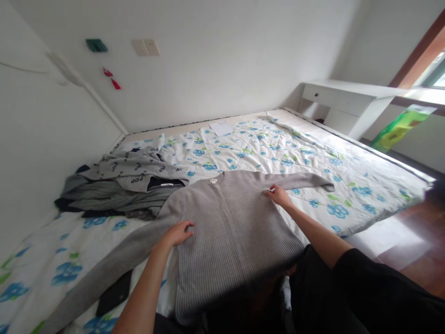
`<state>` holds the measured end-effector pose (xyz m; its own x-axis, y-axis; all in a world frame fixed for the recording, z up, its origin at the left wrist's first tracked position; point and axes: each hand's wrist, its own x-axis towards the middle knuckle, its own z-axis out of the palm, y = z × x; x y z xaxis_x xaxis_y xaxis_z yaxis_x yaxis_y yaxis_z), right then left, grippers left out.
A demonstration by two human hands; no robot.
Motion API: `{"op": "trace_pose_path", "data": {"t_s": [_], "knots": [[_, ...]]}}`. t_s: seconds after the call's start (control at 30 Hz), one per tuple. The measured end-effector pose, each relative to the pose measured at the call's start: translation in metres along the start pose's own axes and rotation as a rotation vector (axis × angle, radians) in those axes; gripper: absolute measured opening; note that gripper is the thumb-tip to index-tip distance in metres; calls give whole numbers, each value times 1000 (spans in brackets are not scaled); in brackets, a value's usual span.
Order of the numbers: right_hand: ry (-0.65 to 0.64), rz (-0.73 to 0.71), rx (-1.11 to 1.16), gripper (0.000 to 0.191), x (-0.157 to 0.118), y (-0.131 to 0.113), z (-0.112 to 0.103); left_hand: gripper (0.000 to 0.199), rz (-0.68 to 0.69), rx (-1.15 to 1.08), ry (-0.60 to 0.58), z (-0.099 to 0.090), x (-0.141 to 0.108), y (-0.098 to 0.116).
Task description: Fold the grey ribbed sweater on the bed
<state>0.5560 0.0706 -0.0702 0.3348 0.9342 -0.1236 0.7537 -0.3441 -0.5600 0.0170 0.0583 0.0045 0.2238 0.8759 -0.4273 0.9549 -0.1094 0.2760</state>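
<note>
A grey ribbed cardigan [225, 222] lies spread front up on the bed, its collar away from me and both sleeves stretched out to the sides. My left hand [179, 233] rests at its left side below the armpit, fingers loosely bent and apart. At the opposite armpit, my right hand [278, 195] has its thumb and fingertips closed together on the fabric edge. The cardigan's hem hangs toward me at the near bed edge. Under the left sleeve, a flat black object [114, 294] is partly hidden.
A heap of grey and dark clothes [121, 185] lies at the left against the wall. The bed has a blue-flowered sheet [243, 148] with a white paper [221, 128] at the back. A white desk [347, 99] and a green bag [399, 127] stand right.
</note>
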Motion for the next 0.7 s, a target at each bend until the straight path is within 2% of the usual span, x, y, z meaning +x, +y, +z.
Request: {"op": "trace_pose_path", "data": {"t_s": [0.07,0.17,0.27,0.4,0.5,0.6,0.7], "knots": [[48,-142,-32,39,3,-5,6,53,-19,6,-19,0,3,1],[0,-362,-125,33,6,-3,9,54,-42,-44,-14,-1,5,-5],[-76,-405,-192,35,9,8,9,52,-63,-76,-12,-1,7,-16],[-53,-346,-166,41,9,20,8,51,-107,-94,-24,-1,13,-29],[-99,-266,-49,37,11,26,6,54,-127,-109,-39,0,18,-37],[-129,-33,176,27,18,37,-3,55,-139,-128,-32,0,21,-42],[22,296,553,35,27,62,-25,51,-150,-175,-36,0,24,-46]]}}
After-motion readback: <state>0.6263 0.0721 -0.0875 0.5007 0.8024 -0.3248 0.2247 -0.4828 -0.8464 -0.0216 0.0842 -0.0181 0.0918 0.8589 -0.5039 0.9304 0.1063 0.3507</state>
